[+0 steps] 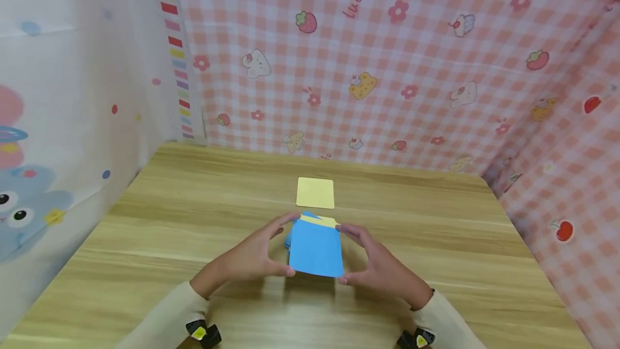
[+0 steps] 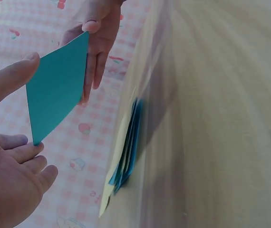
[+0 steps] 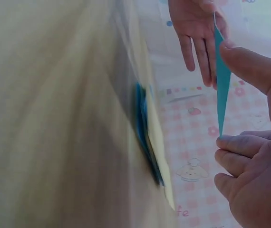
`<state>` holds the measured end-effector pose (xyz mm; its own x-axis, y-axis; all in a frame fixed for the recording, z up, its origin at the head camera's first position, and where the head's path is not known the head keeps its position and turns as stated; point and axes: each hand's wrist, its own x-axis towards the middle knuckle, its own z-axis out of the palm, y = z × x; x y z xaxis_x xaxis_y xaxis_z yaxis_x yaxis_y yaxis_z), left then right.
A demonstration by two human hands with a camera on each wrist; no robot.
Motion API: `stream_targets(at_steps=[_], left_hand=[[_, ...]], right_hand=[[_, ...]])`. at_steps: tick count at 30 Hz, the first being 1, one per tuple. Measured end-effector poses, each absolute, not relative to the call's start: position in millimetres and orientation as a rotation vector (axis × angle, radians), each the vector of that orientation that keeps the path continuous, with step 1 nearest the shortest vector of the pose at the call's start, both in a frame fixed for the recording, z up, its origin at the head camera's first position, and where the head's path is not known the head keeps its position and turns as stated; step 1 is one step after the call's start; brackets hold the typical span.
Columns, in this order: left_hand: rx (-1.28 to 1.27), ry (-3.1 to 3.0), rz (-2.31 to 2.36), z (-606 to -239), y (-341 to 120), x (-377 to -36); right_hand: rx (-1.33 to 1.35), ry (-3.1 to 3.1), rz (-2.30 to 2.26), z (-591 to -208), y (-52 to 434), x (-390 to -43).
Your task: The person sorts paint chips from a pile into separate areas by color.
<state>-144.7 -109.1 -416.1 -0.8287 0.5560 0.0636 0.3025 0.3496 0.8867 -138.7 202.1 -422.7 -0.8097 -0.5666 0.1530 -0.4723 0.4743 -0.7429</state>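
Nearest the camera, both cream sleeves come in from the bottom edge, and the left hand point(image 1: 252, 255) and right hand point(image 1: 375, 263) meet over the middle of the wooden table point(image 1: 145, 263), each pinching one side edge of a single blue square card point(image 1: 316, 251) between thumb and fingertips. The left wrist view shows the left thumb on one edge of the card and the other fingers loosely curled under its lower corner, so the card hangs in the air and does not lie flat. The right wrist view shows the right thumb on the thin edge of the card point(image 3: 221, 90), with the remaining fingers bent just below it. Just under and behind the lifted card lies a small fanned pile of cards point(image 1: 312, 222), blue ones with a yellow one showing at the far side; it rests on the table, a little askew. To do this step well, I judge that the grip should stay light and even on both edges, so the card does not bow, and that it should travel level, clear of the pile, lest a corner drag the loose cards further out of line. Farther off, well apart from the pile, a lone yellow square card point(image 1: 315, 193) lies flat on the wood. Beyond it hangs the pink checked cloth point(image 1: 387, 69).
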Motion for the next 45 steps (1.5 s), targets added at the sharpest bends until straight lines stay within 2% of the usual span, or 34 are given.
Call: stream_targets(at_steps=[9, 21, 35, 45], left_hand=[[0.778, 2.372, 1.411, -431, -115, -132], [0.871, 2.36, 1.396, -433, -119, -113], [0.778, 2.378, 1.258, -440, -121, -105], [0.831, 2.401, 1.206, -448, -118, -102]], right_hand=[[-0.959, 2.595, -1.282, -428, 203, -126], [-0.936, 2.639, -1.153, -429, 201, -106], [-0.863, 2.562, -1.05, -435, 195, -103], [-0.868, 2.52, -1.066, -443, 200, -99]])
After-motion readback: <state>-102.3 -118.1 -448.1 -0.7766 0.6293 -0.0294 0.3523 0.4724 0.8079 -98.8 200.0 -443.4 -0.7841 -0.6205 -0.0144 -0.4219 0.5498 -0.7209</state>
